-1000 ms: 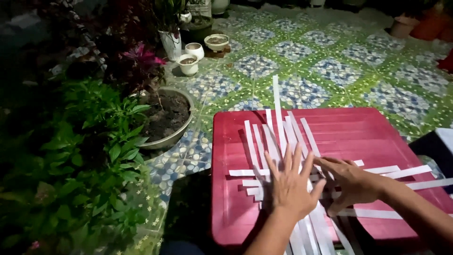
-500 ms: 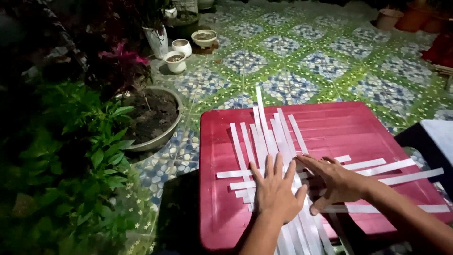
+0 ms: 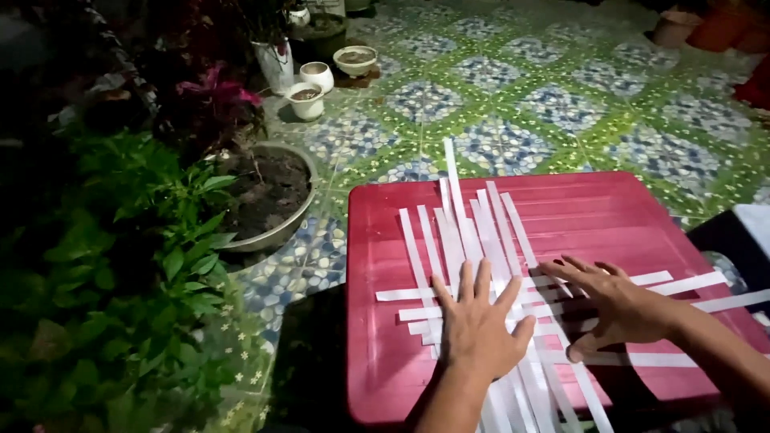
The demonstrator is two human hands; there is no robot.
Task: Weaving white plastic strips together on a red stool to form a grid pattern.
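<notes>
So the white strips are sitting mid-frame, slightly right, on the red plastic table: a bunch running up and down, a few crossing them sideways, interlaced where they meet. From where I'm watching, the left hand is flat on the crossing with fingers spread wide, pinning strips rather than gripping any. The right hand lies just beside it, fingers splayed loosely over the sideways strips; it's touching them, nothing pinched as far as I can tell.

What's changed: compared with a second ago the hands have barely shifted on the weave, though the view has swung (whole table slid lower right in frame). I'd read that as the weave being held steady and tightened, not a new strip going in.

Further out: a soil-filled pot left of the table, leafy plants at lower left, small white pots at upper left, patterned tile floor behind.
</notes>
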